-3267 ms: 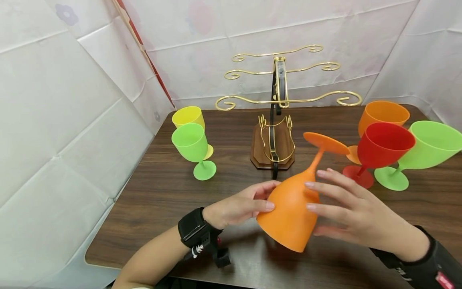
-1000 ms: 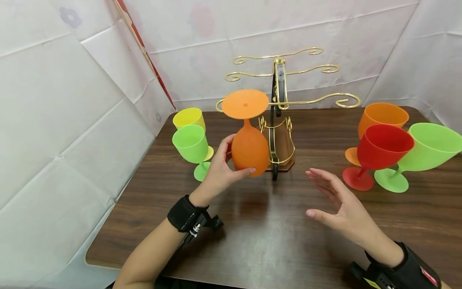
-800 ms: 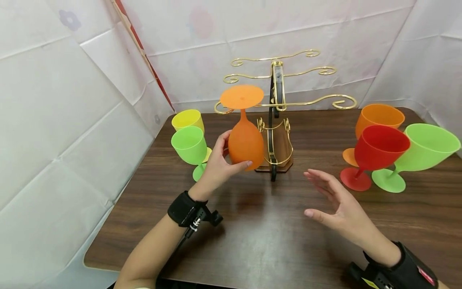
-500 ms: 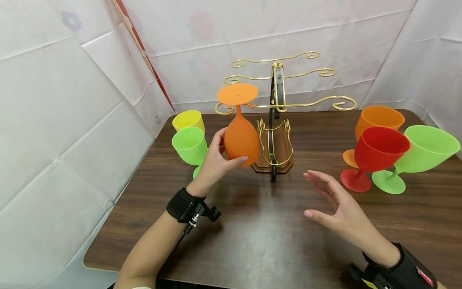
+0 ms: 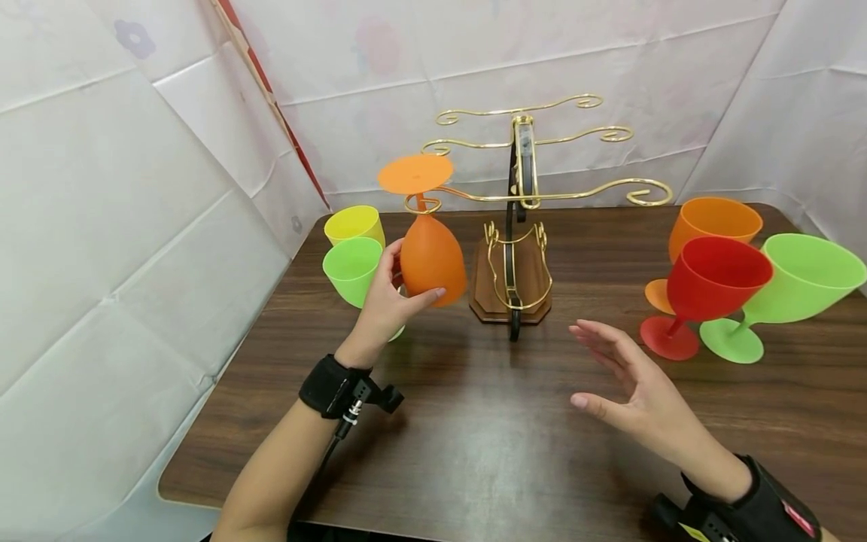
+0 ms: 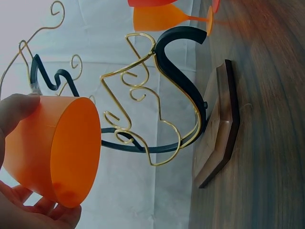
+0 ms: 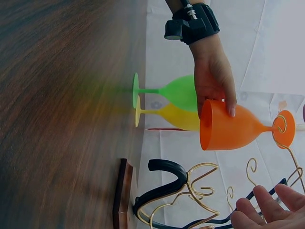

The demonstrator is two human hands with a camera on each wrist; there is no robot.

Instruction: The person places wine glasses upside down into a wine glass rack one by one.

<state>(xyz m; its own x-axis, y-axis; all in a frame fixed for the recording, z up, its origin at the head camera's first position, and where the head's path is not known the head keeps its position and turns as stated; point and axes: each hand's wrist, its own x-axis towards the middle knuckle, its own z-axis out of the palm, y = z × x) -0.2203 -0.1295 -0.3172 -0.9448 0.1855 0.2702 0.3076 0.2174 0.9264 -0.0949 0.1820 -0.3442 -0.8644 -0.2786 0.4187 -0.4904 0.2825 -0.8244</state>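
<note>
My left hand [image 5: 382, 309] grips the bowl of an orange plastic wine glass [image 5: 433, 260] held upside down, foot up. Its stem sits at the left curl of the front gold arm [image 5: 576, 195] of a wine glass rack, with the foot above the wire. In the right wrist view, the curl [image 7: 282, 125] overlaps the foot of the inverted glass [image 7: 233, 128]. The left wrist view shows the bowl's open mouth [image 6: 76, 152] between thumb and fingers. My right hand [image 5: 637, 391] hovers over the table, fingers apart, holding nothing.
On the left stand a yellow glass [image 5: 352, 222] and a light green glass [image 5: 351, 271], partly behind my left hand. To the right are an orange glass [image 5: 711, 218], a red glass [image 5: 718, 278] and a green glass [image 5: 806, 278]. The rack's wooden base [image 5: 484, 301] rests mid-table.
The orange glass was turned upside down, then carried left along the front gold arm to its curled end. My right hand drew back from the glass and has since stayed still.
</note>
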